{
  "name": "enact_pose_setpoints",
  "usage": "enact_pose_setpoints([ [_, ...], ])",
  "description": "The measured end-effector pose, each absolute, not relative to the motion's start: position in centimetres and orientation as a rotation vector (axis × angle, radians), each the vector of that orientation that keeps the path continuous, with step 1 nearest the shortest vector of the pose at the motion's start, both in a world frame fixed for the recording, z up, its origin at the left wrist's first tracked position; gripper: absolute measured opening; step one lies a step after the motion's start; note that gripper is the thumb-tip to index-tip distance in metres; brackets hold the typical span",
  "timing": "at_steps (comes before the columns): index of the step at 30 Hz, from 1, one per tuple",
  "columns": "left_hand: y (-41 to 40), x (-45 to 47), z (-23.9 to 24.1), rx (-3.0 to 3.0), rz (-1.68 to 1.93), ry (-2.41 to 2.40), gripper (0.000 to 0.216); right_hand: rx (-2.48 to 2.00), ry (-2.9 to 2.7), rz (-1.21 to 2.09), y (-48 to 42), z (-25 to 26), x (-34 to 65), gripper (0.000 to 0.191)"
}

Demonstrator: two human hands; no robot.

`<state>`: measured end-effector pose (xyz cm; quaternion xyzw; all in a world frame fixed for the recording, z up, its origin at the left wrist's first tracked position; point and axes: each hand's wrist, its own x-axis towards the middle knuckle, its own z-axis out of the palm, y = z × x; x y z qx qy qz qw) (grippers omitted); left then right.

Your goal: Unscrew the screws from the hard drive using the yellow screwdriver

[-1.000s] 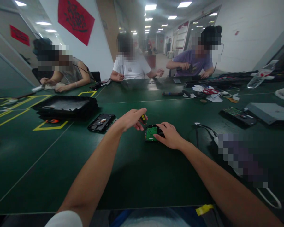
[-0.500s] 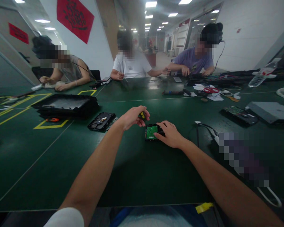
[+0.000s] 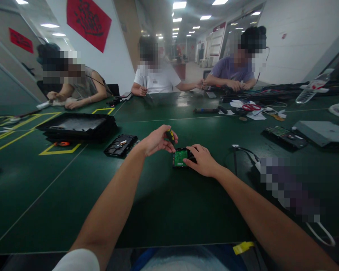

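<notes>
A small hard drive (image 3: 180, 157) with its green circuit board facing up lies on the dark green table (image 3: 164, 210) in front of me. My right hand (image 3: 202, 161) rests on its right side, fingers curled over the edge and holding it down. My left hand (image 3: 157, 140) is closed round a black and yellow screwdriver (image 3: 171, 136), held upright just above the drive's left rear corner. Whether the tip touches the board is hidden.
A second drive (image 3: 120, 145) lies left of my hands, beside a black tray (image 3: 77, 127) on yellow floor-style markings. Cables (image 3: 244, 154) and a blurred object sit at my right. Another board (image 3: 285, 136), a grey box (image 3: 322, 131), scissors (image 3: 251, 107). Three people work at the far side.
My left hand closed its fingers round the screwdriver and turned it more upright over the drive. My right hand stayed on the drive.
</notes>
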<state>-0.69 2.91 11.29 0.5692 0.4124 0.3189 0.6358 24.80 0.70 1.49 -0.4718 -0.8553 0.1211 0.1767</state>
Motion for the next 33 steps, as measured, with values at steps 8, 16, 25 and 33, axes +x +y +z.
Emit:
enact_pose_setpoints([
  [8,2.43,-0.39,11.67,1.352,0.751,0.98,0.058,-1.336,-2.424,0.348,0.68,1.55,24.85,0.069],
  [16,2.72,-0.48,11.32,1.362,0.806,1.019,0.065,-1.344,-2.417,0.35,0.59,1.59,24.77,0.069],
  [25,2.95,-0.5,11.32,1.359,0.841,1.082,0.064,-1.343,-2.417,0.35,0.6,1.64,24.81,0.069],
  [33,2.93,-0.62,11.54,1.453,0.809,1.124,0.064,-1.341,-2.418,0.366,0.62,1.58,24.85,0.07],
])
